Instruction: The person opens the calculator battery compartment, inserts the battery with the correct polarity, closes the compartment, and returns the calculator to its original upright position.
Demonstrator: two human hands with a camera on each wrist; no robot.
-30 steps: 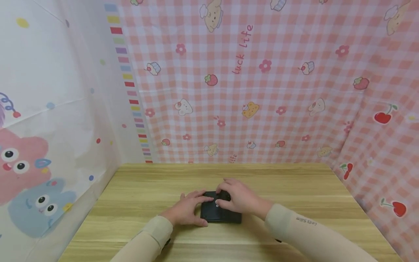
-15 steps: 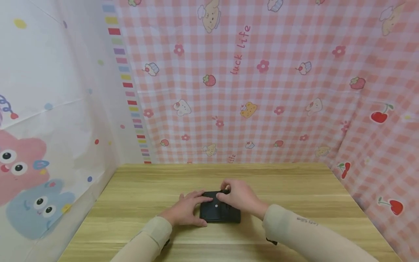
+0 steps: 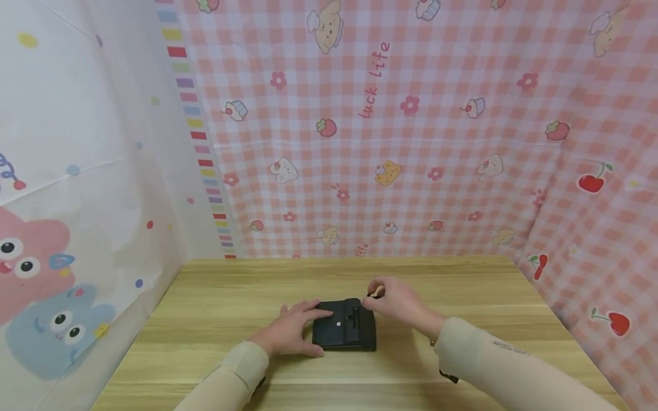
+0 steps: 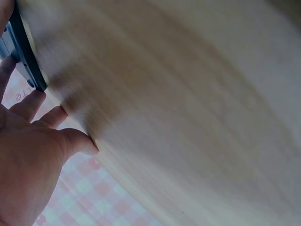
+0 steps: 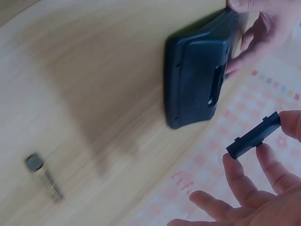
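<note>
Device (image 3: 343,330), black and squarish, lies on the wooden table (image 3: 231,291) between the person's hands. The left hand (image 3: 290,332) spreads straight, loose fingers over its left side, covering part of it, thumb by the near corner. Just off the far right corner, the right hand (image 3: 400,299) pinches a small black cover (image 5: 254,135) between thumb and fingers, apart from the device. A narrow slot (image 3: 355,318) shows on the device's right-hand side. From the head, I see those fingers hiding most of the cover; the right wrist view gives its length and little tabs, and also a blurred, dark-ended stick (image 5: 47,181) on the wood, well apart from the device. Pink checked cloth (image 3: 308,148) hangs beyond both hands; pale printed cloth (image 3: 110,228) hangs out past the left.
</note>
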